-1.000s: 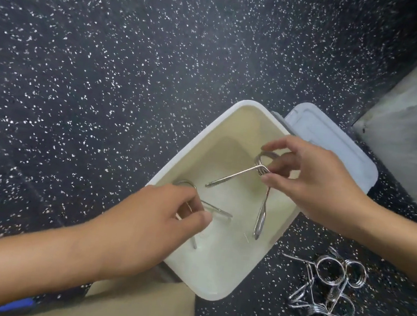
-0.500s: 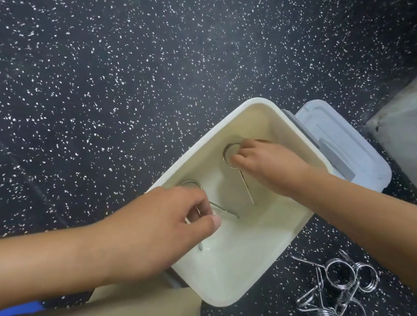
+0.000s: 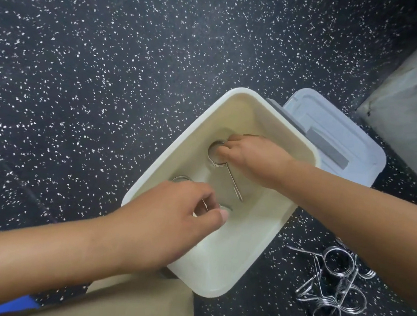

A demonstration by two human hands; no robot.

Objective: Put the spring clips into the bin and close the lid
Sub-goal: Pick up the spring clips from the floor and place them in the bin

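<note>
A white bin [image 3: 216, 283] stands open on the speckled floor. Its pale blue lid [image 3: 354, 143] hangs open behind the far right rim. Deep inside the bin, my right hand [image 3: 257, 155] grips a metal spring clip [image 3: 215, 158] whose coil rests near the bin's floor, one handle pointing toward me. At the near left side my left hand [image 3: 176, 221] pinches a second spring clip [image 3: 181, 179], mostly hidden under my fingers. A pile of several spring clips [image 3: 333, 286] lies on the floor to the right of the bin.
A grey concrete block [image 3: 416, 103] rises at the upper right, just beyond the lid. My beige trouser leg [image 3: 133, 305] fills the bottom centre, touching the bin's near corner. Dark speckled floor [image 3: 108, 68] stretches to the left and far side.
My right hand has gone down from above the bin's rim into the bin with its clip. My left hand has lowered slightly with its clip.
</note>
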